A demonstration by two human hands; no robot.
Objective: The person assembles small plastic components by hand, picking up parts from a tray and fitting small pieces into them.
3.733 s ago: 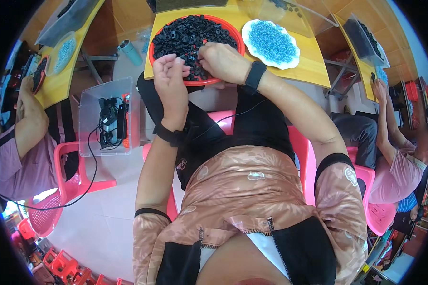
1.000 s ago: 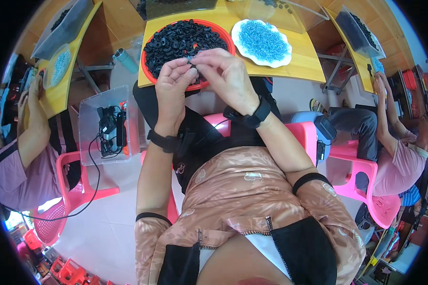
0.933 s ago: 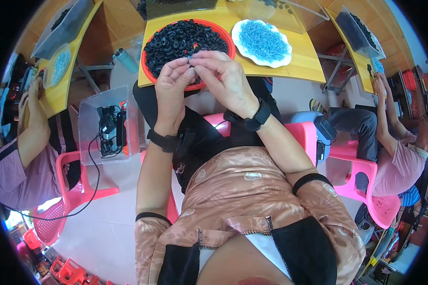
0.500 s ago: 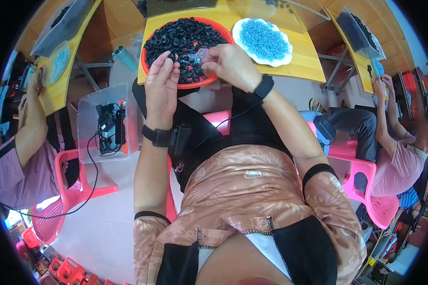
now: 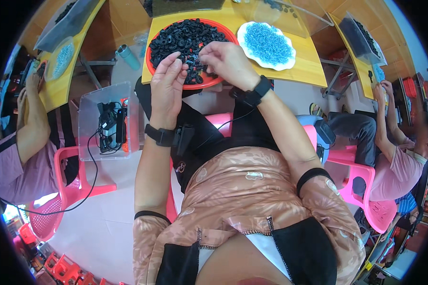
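Note:
Over the near part of a red round basin I hold both hands up, close together with a small gap. The basin is heaped with small black plastic pieces. My left hand has its thumb and fingers pinched together; what sits between them, if anything, is too small to make out. My right hand is bent in from the right with its fingertips also pinched, and their contents are hidden. Right of the basin stands a white scalloped plate full of small shiny blue pieces.
The basin and plate stand on a yellow table. A clear plastic bin with black adapters and cables is on the floor at left, near a teal bottle. Co-workers sit on either side on pink chairs, at their own tables.
The basin and plate appear slightly further right in the picture. Both hands stay over the basin, fingers pinched; the shiny bit seen near the right fingertips no longer shows clearly.

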